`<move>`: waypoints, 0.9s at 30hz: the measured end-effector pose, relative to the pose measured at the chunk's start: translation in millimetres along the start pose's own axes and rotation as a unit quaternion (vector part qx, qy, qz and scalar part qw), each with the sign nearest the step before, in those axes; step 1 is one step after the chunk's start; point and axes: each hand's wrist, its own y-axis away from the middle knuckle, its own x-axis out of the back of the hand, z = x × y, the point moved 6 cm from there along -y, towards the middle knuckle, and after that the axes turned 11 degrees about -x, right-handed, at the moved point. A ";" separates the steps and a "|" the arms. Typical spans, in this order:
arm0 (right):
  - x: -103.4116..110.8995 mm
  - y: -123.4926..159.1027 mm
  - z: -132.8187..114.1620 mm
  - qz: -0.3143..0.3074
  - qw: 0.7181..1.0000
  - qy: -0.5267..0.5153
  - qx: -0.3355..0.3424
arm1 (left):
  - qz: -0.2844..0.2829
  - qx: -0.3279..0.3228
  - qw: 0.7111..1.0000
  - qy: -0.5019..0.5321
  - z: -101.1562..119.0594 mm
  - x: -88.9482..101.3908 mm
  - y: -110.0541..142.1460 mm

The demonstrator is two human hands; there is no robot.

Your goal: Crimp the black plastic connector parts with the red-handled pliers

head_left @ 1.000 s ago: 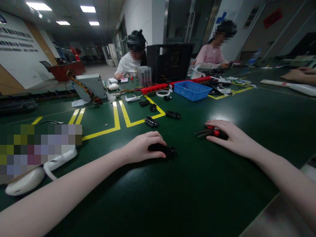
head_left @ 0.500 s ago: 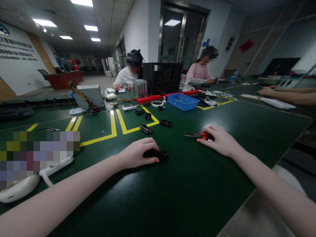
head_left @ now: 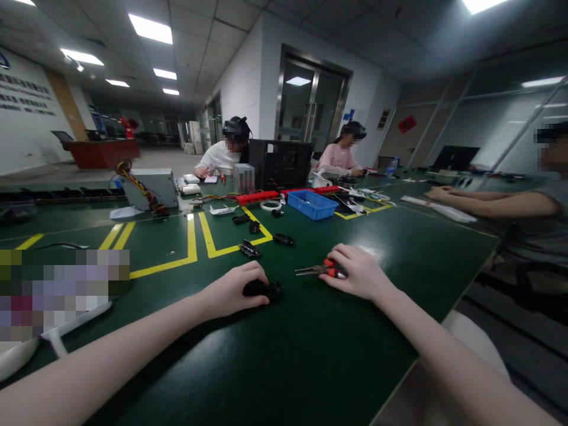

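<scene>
My left hand [head_left: 237, 288] is closed around a small black plastic part [head_left: 274, 289] low over the green table [head_left: 248, 361]; the part's far end sticks out past the fingertips. To its right, my right hand [head_left: 355, 270] grips red-handled needle-nose pliers [head_left: 317, 270]. The pliers' thin jaws point left toward the black part, apart from it and slightly parted. Several similar dark pieces lie just beyond, among them one black piece [head_left: 251, 248] by the yellow tape and another [head_left: 284, 239] to its right.
A blue bin [head_left: 312, 205] stands beyond the hands, near red power strips [head_left: 258, 197]. Farther back are a black computer case [head_left: 280, 165] and a grey power supply [head_left: 148, 188] with wires. Two people sit opposite; another person's forearms [head_left: 479, 201] rest at the right.
My right hand has brought the pliers left, closer to the black part. The camera view has shifted, and the left hand still holds the part.
</scene>
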 end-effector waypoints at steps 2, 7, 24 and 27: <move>1.3 -12.8 -15.4 0.014 0.999 -0.011 0.035 | 0.005 0.001 1.000 0.003 -1.4 0.4 -0.5; -5.7 -38.0 -44.4 0.040 0.995 -0.062 0.071 | 0.009 0.007 1.000 -0.009 0.0 1.1 -0.7; -10.1 -20.2 -43.9 0.053 0.992 -0.073 0.083 | -0.002 -0.003 0.997 -0.083 3.5 0.0 0.7; -8.9 -19.0 -39.8 0.070 0.991 -0.079 0.077 | 0.004 -0.001 0.995 -0.104 1.8 -0.1 1.2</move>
